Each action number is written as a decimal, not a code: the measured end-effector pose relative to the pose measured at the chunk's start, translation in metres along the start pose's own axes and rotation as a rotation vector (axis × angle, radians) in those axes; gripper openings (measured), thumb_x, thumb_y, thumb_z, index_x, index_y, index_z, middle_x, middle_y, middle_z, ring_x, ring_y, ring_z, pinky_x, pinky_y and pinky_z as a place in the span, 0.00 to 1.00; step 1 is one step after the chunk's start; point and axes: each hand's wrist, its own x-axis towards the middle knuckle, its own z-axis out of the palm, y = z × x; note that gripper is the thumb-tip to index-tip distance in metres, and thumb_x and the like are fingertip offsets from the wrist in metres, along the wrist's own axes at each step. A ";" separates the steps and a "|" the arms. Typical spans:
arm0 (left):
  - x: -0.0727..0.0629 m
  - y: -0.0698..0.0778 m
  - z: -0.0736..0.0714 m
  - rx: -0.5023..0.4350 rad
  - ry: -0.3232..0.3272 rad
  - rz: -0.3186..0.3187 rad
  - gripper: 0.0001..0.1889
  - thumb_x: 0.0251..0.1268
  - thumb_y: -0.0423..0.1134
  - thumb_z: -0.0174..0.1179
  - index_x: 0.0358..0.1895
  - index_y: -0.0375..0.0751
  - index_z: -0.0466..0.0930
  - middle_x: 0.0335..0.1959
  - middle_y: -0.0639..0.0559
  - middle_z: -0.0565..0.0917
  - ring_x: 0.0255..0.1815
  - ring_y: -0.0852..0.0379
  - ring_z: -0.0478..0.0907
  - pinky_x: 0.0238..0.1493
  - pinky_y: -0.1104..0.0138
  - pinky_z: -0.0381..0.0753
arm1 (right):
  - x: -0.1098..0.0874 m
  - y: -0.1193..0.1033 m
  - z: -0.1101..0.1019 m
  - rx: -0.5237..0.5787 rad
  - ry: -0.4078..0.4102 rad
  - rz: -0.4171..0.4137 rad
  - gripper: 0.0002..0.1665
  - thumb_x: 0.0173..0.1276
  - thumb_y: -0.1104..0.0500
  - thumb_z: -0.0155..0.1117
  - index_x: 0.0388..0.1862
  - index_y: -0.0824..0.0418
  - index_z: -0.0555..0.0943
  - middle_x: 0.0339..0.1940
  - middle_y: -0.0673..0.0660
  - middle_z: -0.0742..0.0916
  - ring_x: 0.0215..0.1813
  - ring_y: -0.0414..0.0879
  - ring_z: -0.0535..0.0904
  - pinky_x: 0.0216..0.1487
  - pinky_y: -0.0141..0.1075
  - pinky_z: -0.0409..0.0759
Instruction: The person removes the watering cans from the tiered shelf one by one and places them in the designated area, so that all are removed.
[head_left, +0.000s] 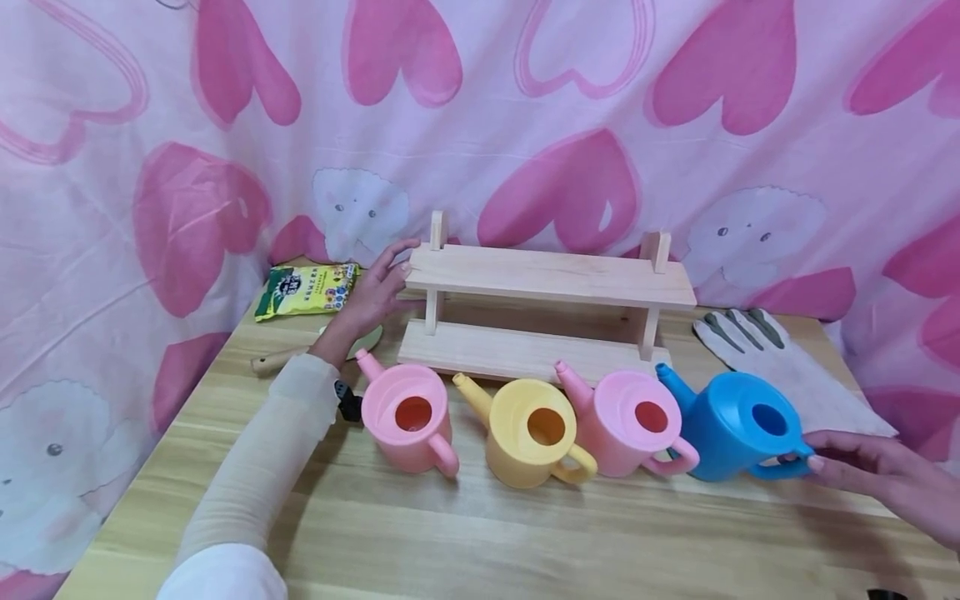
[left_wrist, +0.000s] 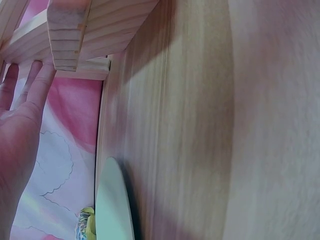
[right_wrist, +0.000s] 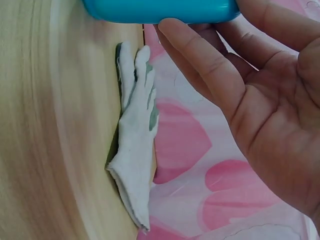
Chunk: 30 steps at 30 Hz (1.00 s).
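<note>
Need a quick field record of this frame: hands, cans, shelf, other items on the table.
left hand: open, straight fingers touch the wooden shelf at its left end
right hand: open, fingertips touch the blue watering can at its handle
cans in row, left to right: pink watering can, yellow watering can, second pink watering can, blue
shelf: two tiers, bare
other: seed packet, white glove, trowel
surface: wooden table

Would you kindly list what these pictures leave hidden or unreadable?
- Trowel: head view, mostly behind the left hand.
- Seed packet: print too small.
- Blue watering can: right wrist view, cut off by the top edge.
- Right hand: forearm leaves the frame.
</note>
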 end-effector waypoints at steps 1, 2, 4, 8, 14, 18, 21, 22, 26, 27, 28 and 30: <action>-0.001 -0.001 0.000 0.001 0.001 -0.003 0.27 0.84 0.47 0.49 0.80 0.57 0.59 0.77 0.46 0.63 0.72 0.37 0.68 0.62 0.35 0.72 | 0.000 0.001 0.001 -0.003 0.010 -0.003 0.23 0.82 0.61 0.56 0.62 0.80 0.74 0.46 0.46 0.88 0.43 0.37 0.84 0.39 0.32 0.85; -0.001 -0.001 -0.001 0.004 0.002 -0.005 0.27 0.84 0.47 0.49 0.80 0.56 0.59 0.77 0.46 0.63 0.72 0.37 0.68 0.62 0.35 0.72 | 0.000 0.003 0.002 -0.007 0.016 -0.010 0.22 0.81 0.61 0.57 0.61 0.80 0.75 0.45 0.46 0.88 0.42 0.37 0.83 0.39 0.32 0.84; -0.002 -0.004 0.000 0.004 -0.001 -0.009 0.27 0.84 0.46 0.48 0.80 0.56 0.59 0.77 0.45 0.62 0.72 0.36 0.68 0.62 0.34 0.71 | 0.000 0.006 0.004 0.011 0.027 -0.024 0.19 0.81 0.63 0.58 0.60 0.78 0.77 0.45 0.46 0.88 0.43 0.36 0.83 0.39 0.31 0.84; -0.002 -0.007 0.001 -0.002 -0.005 -0.001 0.26 0.85 0.45 0.48 0.80 0.56 0.59 0.77 0.44 0.62 0.72 0.36 0.67 0.62 0.33 0.71 | 0.000 0.013 0.006 0.047 0.020 -0.065 0.15 0.81 0.65 0.56 0.58 0.75 0.79 0.45 0.46 0.88 0.44 0.37 0.84 0.39 0.31 0.84; 0.000 -0.006 0.000 -0.007 -0.009 0.009 0.25 0.84 0.46 0.48 0.80 0.59 0.61 0.77 0.43 0.62 0.72 0.36 0.67 0.62 0.33 0.70 | 0.003 0.014 0.005 0.076 0.018 -0.021 0.18 0.81 0.63 0.56 0.61 0.75 0.77 0.48 0.50 0.89 0.45 0.40 0.85 0.41 0.33 0.85; 0.000 -0.008 0.000 -0.001 -0.013 0.004 0.26 0.84 0.46 0.48 0.80 0.59 0.60 0.77 0.43 0.62 0.72 0.36 0.67 0.61 0.34 0.72 | 0.005 0.013 0.004 0.084 -0.003 0.078 0.27 0.82 0.56 0.57 0.66 0.78 0.73 0.51 0.57 0.88 0.46 0.43 0.86 0.42 0.35 0.86; 0.000 -0.008 0.001 0.000 -0.007 0.002 0.25 0.84 0.47 0.48 0.80 0.59 0.61 0.77 0.44 0.63 0.72 0.37 0.68 0.60 0.36 0.74 | 0.006 0.011 0.002 0.074 -0.021 0.137 0.33 0.83 0.51 0.55 0.69 0.79 0.69 0.55 0.63 0.86 0.46 0.44 0.86 0.43 0.37 0.86; 0.000 -0.008 0.001 -0.002 -0.005 0.001 0.26 0.84 0.47 0.48 0.80 0.59 0.61 0.76 0.44 0.63 0.71 0.37 0.68 0.60 0.36 0.75 | 0.007 0.010 0.001 0.070 -0.022 0.138 0.33 0.84 0.51 0.53 0.70 0.81 0.68 0.56 0.66 0.85 0.47 0.45 0.86 0.44 0.39 0.87; 0.001 -0.007 0.002 0.003 0.011 -0.001 0.26 0.84 0.48 0.49 0.80 0.59 0.61 0.76 0.46 0.64 0.71 0.37 0.69 0.61 0.35 0.74 | 0.010 0.007 0.000 0.055 0.042 0.105 0.34 0.86 0.51 0.47 0.70 0.83 0.65 0.59 0.67 0.83 0.47 0.37 0.85 0.43 0.43 0.88; 0.001 -0.008 0.003 0.004 0.015 -0.002 0.26 0.84 0.49 0.49 0.80 0.59 0.61 0.76 0.46 0.64 0.72 0.37 0.68 0.61 0.35 0.73 | 0.012 0.006 0.000 0.046 0.070 0.078 0.33 0.87 0.52 0.46 0.69 0.83 0.66 0.58 0.68 0.83 0.46 0.35 0.84 0.42 0.44 0.88; 0.001 -0.008 0.002 0.003 0.018 -0.002 0.26 0.84 0.49 0.49 0.80 0.59 0.61 0.77 0.46 0.64 0.72 0.37 0.68 0.61 0.34 0.73 | 0.014 0.006 0.000 0.042 0.104 0.047 0.31 0.87 0.53 0.46 0.69 0.83 0.67 0.58 0.68 0.84 0.45 0.32 0.84 0.41 0.43 0.88; 0.001 -0.008 0.002 0.007 0.024 -0.006 0.26 0.84 0.49 0.49 0.80 0.59 0.61 0.77 0.46 0.63 0.72 0.36 0.68 0.61 0.34 0.72 | 0.018 0.002 0.000 -0.002 0.164 0.003 0.30 0.86 0.53 0.47 0.68 0.80 0.69 0.56 0.68 0.84 0.44 0.26 0.81 0.39 0.43 0.89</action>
